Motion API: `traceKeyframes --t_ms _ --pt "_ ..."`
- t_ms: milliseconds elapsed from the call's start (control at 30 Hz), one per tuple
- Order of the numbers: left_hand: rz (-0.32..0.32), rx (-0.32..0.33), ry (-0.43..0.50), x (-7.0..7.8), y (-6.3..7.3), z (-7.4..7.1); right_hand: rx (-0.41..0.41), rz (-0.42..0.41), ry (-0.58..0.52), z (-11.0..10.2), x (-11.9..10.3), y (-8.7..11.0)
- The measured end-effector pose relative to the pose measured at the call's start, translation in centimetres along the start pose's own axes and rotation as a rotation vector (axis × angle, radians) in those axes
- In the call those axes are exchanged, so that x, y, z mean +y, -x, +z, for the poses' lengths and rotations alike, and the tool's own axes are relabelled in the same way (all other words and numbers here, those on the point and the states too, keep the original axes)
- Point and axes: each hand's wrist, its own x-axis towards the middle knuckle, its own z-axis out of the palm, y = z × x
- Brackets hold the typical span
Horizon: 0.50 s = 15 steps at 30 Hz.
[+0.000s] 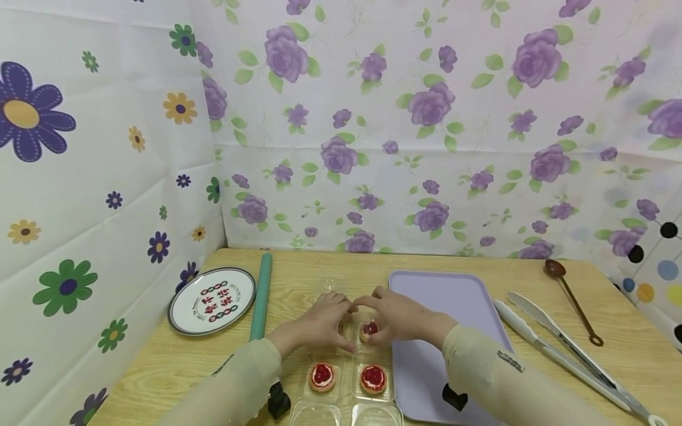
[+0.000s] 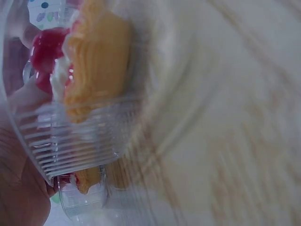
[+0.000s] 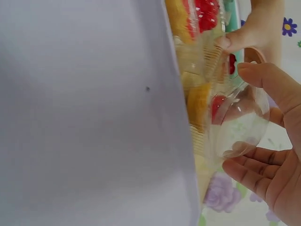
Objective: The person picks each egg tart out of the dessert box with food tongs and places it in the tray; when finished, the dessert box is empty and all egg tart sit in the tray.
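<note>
My right hand [image 1: 399, 319] curves its thumb and fingers round the clear domed lid [image 3: 242, 125] of a plastic box. A red-topped tart [image 1: 369, 331] sits under that lid. My left hand [image 1: 325, 322] arches over the neighbouring box, its thumb and fingertips reaching the side by the right hand; its exact hold is hidden. Another tart [image 2: 101, 61] with a fluted crust, white cream and red topping shows through clear plastic in the left wrist view. Nearer me, two boxes with lids folded back hold a left tart [image 1: 322, 377] and a right tart [image 1: 373, 379].
A lilac tray [image 1: 447, 287] lies just right of the boxes. Further right are metal tongs [image 1: 565, 349] and a dark ladle [image 1: 572, 296]. On the left lie a green rod [image 1: 261, 296] and a white plate [image 1: 183, 302] with red print.
</note>
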Motion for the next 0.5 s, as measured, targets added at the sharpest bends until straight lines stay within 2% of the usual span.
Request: traceKeyframes --t_ms 133,500 --pt "-0.001 0.008 0.021 -0.1 0.0 -0.1 0.014 0.018 -0.014 -0.7 0.1 0.2" --pt "0.003 0.029 0.034 -0.3 0.3 -0.1 0.054 0.066 0.037 -3.3 0.3 0.5"
